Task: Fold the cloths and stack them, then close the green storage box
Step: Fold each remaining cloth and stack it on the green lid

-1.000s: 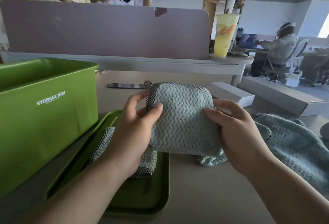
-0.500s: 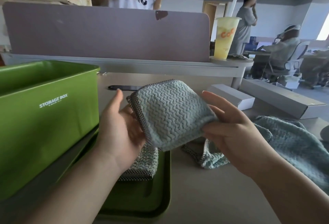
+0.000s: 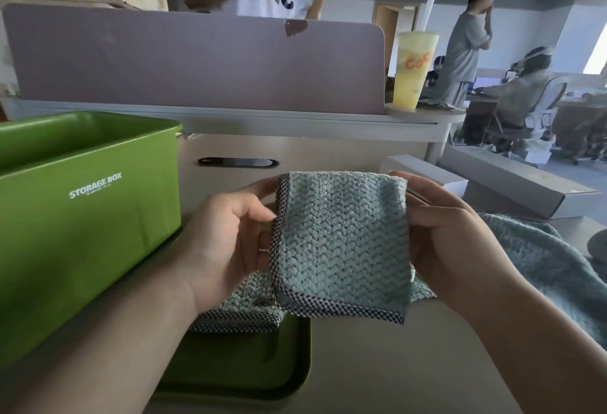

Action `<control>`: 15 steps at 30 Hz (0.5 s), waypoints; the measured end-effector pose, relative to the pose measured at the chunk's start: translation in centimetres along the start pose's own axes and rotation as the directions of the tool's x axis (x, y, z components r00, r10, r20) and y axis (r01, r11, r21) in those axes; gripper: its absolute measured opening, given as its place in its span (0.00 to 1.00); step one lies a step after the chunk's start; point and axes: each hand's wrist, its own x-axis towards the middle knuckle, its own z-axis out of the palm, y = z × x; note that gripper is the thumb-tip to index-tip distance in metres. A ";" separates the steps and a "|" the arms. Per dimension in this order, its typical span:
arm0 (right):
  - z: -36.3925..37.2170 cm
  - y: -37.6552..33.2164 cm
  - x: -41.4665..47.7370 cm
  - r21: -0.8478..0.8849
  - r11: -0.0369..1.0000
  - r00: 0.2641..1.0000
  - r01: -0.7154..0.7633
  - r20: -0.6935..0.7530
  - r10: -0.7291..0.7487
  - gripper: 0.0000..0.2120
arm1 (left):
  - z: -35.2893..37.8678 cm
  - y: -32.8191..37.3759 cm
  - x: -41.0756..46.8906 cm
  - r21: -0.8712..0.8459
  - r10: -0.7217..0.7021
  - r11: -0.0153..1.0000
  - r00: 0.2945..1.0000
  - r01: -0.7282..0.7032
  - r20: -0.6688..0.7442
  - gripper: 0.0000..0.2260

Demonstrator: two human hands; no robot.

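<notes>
One pale worktop (image 3: 377, 364), carrying everything named below. One mauve divider panel (image 3: 197, 65) upright along the far edge, behind the green storage box (image 3: 92, 216). One such box only, at the left, mouth open and facing up, white "STORAGE BOX" lettering turned toward the camera. Long axis not to be told, the left end being out of frame.

Three blue-green waffle cloths in all. Largest, one unfolded cloth (image 3: 542, 265), loose on the worktop well to the right of the box. One green lid (image 3: 249, 364) lying flat, rim up, just in front and to the right of the box, partly hidden by the left forearm. Two flat cartons farther right of the box: one long grey carton (image 3: 512, 180) and one shorter white carton (image 3: 427, 173) beside it.

One held cloth (image 3: 341, 242), folded near-square, clear of the worktop to the right of the box and above the lid's right edge. Face toward the camera, slightly taller than wide, checked trim down the left edge and along the bottom, plain edges at top and right. One folded cloth (image 3: 246, 305) lying on the lid, checked trim toward the camera.

Two hands. Left hand (image 3: 226, 242) at the held cloth's left edge, left-hand fingers (image 3: 259, 188) behind the fabric and thumb in front, pinching. Right hand (image 3: 450, 242) at the right edge, right-hand fingers (image 3: 417, 182) behind and thumb in front, pinching likewise.

One yellow drink cup (image 3: 414, 72) past the panel's right end. One black oval slot (image 3: 238, 162) in the worktop, right of the box's far corner.
</notes>
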 end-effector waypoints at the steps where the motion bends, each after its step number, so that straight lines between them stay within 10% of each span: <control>1: -0.1 0.0 0.1 -0.004 1.000 1.000 -0.004 -0.003 0.004 0.20 | 0.3 0.2 -0.1 -0.029 0.002 1.000 1.000 -0.002 -0.003 0.21; 15: 0.3 -0.1 -0.5 -0.118 0.993 0.999 -0.015 0.050 0.021 0.09 | 1.5 -0.3 -0.1 0.428 0.306 0.886 0.918 -0.177 -0.254 0.12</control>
